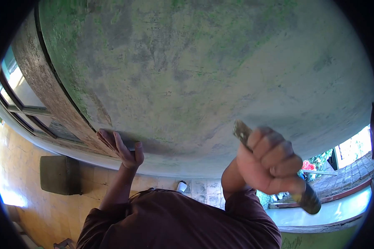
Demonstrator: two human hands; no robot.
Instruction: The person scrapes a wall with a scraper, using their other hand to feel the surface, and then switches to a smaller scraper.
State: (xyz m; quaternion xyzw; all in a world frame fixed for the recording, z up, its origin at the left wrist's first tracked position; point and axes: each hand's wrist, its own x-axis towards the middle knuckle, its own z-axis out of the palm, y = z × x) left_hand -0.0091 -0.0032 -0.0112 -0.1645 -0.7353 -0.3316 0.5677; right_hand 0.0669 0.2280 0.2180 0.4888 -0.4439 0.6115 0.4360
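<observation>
Green patches and grey smears cover the pale wall [195,83], which takes up the far part of the head view from left to right. My right hand [270,162] is in front of it, its grip closed into a fist around a short stick-like tool [310,202]. One rough, pale end points far and left towards the wall; the dark, rounded end comes out near and right. My fingers cover the middle, so I cannot tell just what tool it is, nor whether its tip touches the wall.

My left hand [128,154] holds nothing: its grip is open, fingers stretched towards the wall's left edge. I cannot tell whether the palm presses there.

A worn wooden frame [45,79] bounds the wall on the left, with a dark gap between them, and a window [39,111] with crossed bars lies beyond it. Nearer on the left, a brown boxy stool [54,175] sits on the yellowish tiled floor [23,155], well apart from my arm. My dark shirt [174,220] blocks part of the floor; just beyond it shows a small white object [181,186]. To the right, past my fist, are red flowers [308,165], a tiled ledge [353,174] and bright daylight.
</observation>
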